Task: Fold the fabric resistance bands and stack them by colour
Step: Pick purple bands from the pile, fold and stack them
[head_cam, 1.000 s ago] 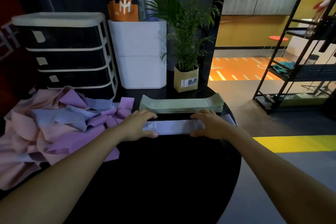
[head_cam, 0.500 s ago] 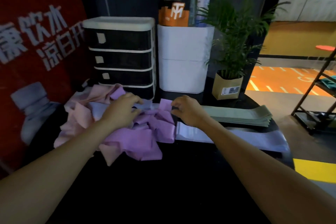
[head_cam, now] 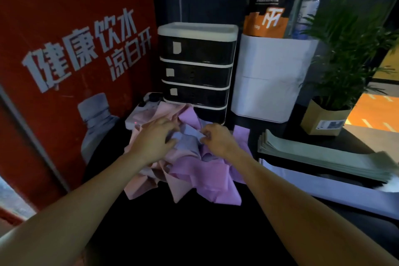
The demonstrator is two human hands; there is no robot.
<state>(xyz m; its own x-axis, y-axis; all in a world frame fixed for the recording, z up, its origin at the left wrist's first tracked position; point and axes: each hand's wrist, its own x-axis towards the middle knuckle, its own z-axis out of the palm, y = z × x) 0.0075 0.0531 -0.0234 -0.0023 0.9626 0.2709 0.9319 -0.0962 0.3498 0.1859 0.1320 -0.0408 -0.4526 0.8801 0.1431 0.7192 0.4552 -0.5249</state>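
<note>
Two hands are busy in the heap of loose bands at the tabletop's far left corner: the right hand has its fingertips pinched on the edge of a pale lilac band at the top of the pile, while the left hand lies spread over the pink folds just beside it, fingers curled into the cloth, though whether they actually grip anything I cannot tell. Outward to the right, a neat green stack lies along the far edge, and just in front of it a flat lilac stack has been started. By my reckoning green is done, lilac barely begun, and the pink and purple bands all remain.
</note>
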